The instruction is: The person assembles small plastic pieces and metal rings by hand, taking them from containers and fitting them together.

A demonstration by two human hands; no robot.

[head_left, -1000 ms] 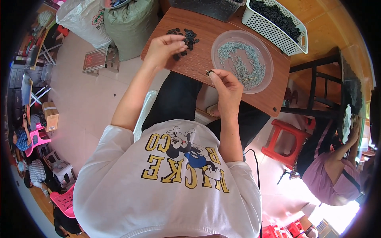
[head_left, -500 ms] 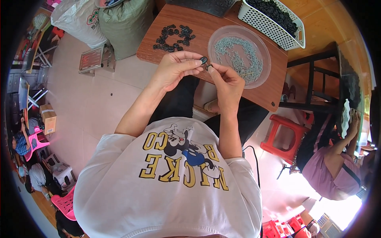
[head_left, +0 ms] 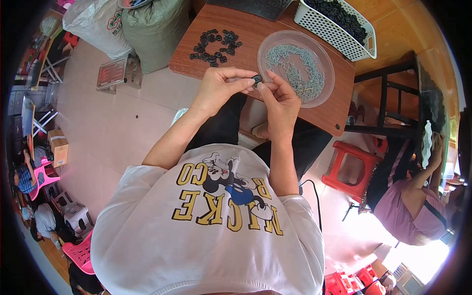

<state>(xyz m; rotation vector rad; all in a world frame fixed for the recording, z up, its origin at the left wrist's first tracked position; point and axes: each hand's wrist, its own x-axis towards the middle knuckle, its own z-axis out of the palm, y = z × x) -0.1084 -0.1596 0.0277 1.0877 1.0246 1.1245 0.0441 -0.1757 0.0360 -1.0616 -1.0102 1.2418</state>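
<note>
Just off the table's near edge, my left hand (head_left: pixel 221 91) pinches a small black plastic part (head_left: pixel 256 78) between thumb and fingertips. My right hand (head_left: pixel 281 97) meets it from the right, its thumb pressed against the lower side of the same part. Fingers hide most of the part, and whether a second small piece sits between them cannot be made out. Beyond my left hand, several similar black parts (head_left: pixel 200 49) lie loosely in a ring on the brown table (head_left: pixel 186 63). Close behind my right hand stands a round clear tub (head_left: pixel 328 91) holding small grey-blue screws (head_left: pixel 295 73).
A white perforated basket (head_left: pixel 334 35) of black parts stands at the table's far right. Full sacks (head_left: pixel 156 37) and a small metal-framed stool (head_left: pixel 114 74) are on the left. To the right are a red stool (head_left: pixel 350 169) and a seated person in purple (head_left: pixel 415 216).
My two hands have come together: the gap between the black part in my left fingers and the dark piece at my right fingertips has closed. My right index finger is now raised.
</note>
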